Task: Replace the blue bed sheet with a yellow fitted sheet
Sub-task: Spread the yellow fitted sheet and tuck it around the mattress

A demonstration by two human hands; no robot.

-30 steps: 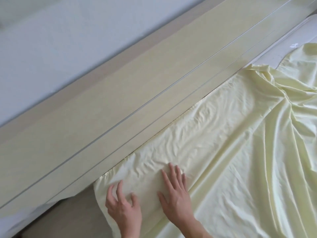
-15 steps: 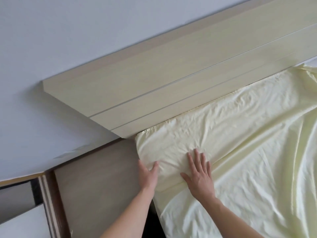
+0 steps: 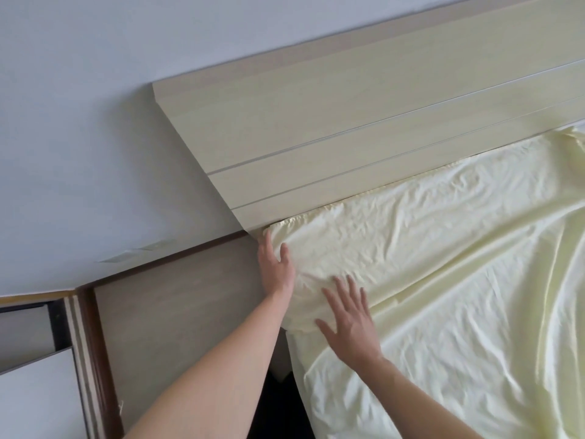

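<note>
One yellow fitted sheet (image 3: 443,280) is lying over the bed's ten-o'clock corner, meeting the headboard (image 3: 348,128). Left hand (image 3: 276,270) is pressing its edge, right hand (image 3: 349,324) lying flat; both hands' fingers are straight.

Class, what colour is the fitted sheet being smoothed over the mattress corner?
Pale yellow, plain with no pattern; the fitted sheet shows best in the head view.

I get a bright, even daylight picture with soft sheen on the sheet (image 3: 443,280) folds, faint shadow under the headboard (image 3: 348,128) edge, slight motion blur throughout, and wide-angle bending of straight lines near the borders.
</note>
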